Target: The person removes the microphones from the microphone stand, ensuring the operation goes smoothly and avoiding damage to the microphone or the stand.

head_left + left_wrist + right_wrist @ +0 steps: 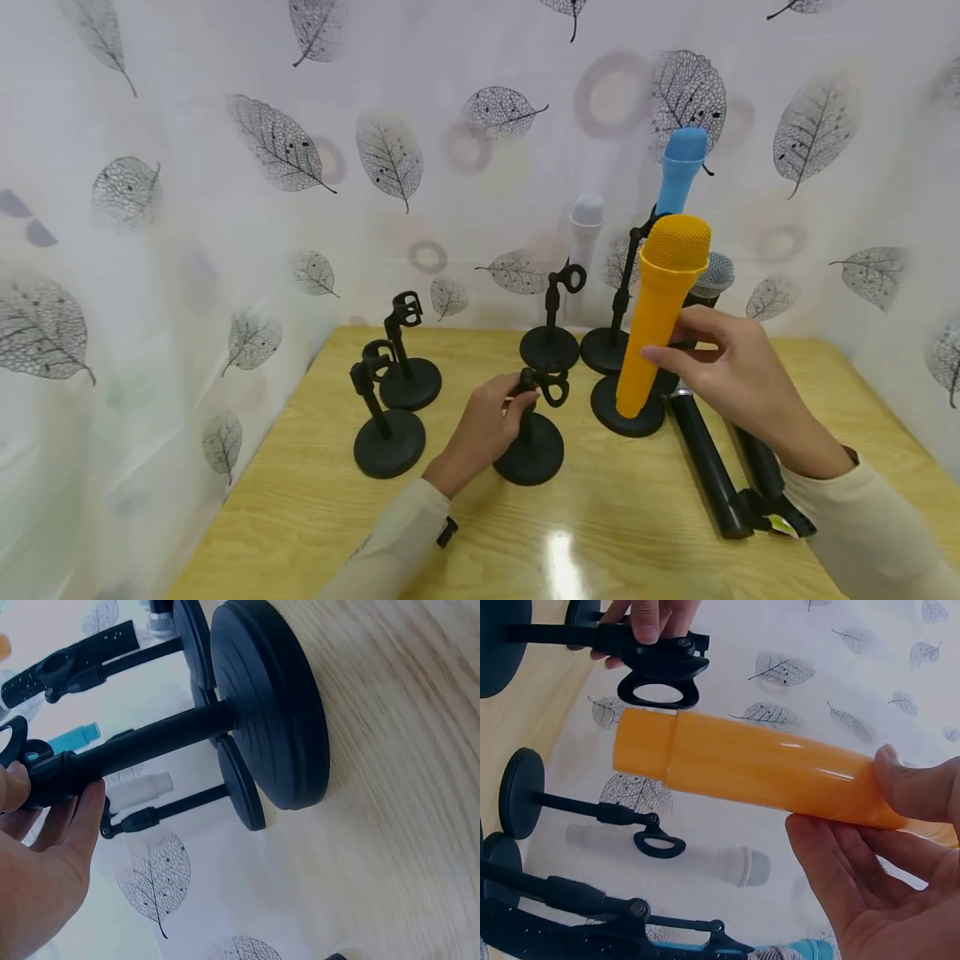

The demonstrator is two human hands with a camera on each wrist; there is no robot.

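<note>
My right hand [738,375] grips an orange microphone [663,292] around its body, grille end up and slightly tilted. In the right wrist view, the lower end of that microphone [727,757] is close to the ring clip [660,694] of a small black microphone stand. My left hand [487,425] pinches the upper post of this stand [529,458], just below the clip. The round base of the stand [277,705] appears on its edge in the left wrist view, and its clip holds nothing.
Two black stands [388,442] with bare clips are at the left. Behind are a white microphone [587,221], a blue microphone [681,171] in a taller stand, and a silver-grilled black microphone [712,275]. A black rod [708,462] lies at the right. A leaf-patterned curtain [465,183] surrounds the table.
</note>
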